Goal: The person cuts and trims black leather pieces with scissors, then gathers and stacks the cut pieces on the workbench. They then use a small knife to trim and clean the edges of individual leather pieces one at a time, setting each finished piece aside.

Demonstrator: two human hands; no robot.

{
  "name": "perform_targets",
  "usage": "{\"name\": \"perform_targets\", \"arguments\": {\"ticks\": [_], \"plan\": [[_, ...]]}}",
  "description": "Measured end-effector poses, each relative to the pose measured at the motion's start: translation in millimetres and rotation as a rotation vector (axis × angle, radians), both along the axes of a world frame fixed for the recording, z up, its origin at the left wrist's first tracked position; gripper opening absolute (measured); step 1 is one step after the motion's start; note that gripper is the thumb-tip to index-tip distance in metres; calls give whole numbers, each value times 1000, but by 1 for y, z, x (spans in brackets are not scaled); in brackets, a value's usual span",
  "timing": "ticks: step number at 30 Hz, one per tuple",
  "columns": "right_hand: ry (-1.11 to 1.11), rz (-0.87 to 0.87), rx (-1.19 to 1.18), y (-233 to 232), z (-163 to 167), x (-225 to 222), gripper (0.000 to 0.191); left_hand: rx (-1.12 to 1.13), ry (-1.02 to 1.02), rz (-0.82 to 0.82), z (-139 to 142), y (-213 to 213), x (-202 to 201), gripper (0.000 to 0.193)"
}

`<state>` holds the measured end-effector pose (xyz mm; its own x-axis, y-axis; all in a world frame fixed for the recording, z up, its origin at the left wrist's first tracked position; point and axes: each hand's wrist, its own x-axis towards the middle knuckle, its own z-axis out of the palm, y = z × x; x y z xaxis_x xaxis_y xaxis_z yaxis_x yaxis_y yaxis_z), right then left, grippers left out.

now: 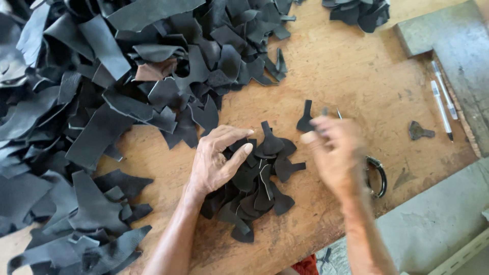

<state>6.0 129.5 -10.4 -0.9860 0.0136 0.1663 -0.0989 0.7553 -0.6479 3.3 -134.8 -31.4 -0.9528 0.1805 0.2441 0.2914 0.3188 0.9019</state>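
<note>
The left hand (pixel 216 163) rested on a small heap of cut black leather pieces (pixel 260 178) near the middle of the wooden tabletop (pixel 351 66), fingers curled loosely and thumb stretched out over the top pieces, pressing rather than gripping. The right hand (pixel 333 153) hovered just beside the heap, blurred; its fingers seemed drawn together, but whether it pinched anything could not be told. One single cut piece (pixel 305 119) lay apart just beyond the heap, and a grey template-like piece (pixel 420 131) sat well off toward the right edge, near two white pens (pixel 442 102). A metal tool with a dark loop handle (pixel 377 175) lay partly hidden under the right hand. A large pile of leather offcuts (pixel 91 102) covered the left side of the tabletop.

To sort such a heap well, the left hand probably had to keep the pile pinned so the thin pieces would not slide, while the right lifted one piece at a time from the top, since the shapes overlapped and could snag one another.
</note>
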Motion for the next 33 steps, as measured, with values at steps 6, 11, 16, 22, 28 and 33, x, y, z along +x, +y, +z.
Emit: {"name": "perform_targets", "arguments": {"ticks": [6,11,16,22,28,33], "plan": [[143,124,37,-40,-18,5,35,-7,-6,10,-2,1,0,27],[-222,-17,-263,-29,-24,3,24,-8,-56,31,-3,3,0,28],[-293,-46,-372,4,-23,-12,20,0,-72,33,-1,3,2,27],[-186,-22,-513,41,-35,-32,19,10,-88,41,0,1,2,26],[-95,-75,-487,45,-46,-36,17,16,-71,39,-2,2,1,25],[61,-45,-357,39,-28,-45,24,18,-39,55,-4,4,1,24]]}}
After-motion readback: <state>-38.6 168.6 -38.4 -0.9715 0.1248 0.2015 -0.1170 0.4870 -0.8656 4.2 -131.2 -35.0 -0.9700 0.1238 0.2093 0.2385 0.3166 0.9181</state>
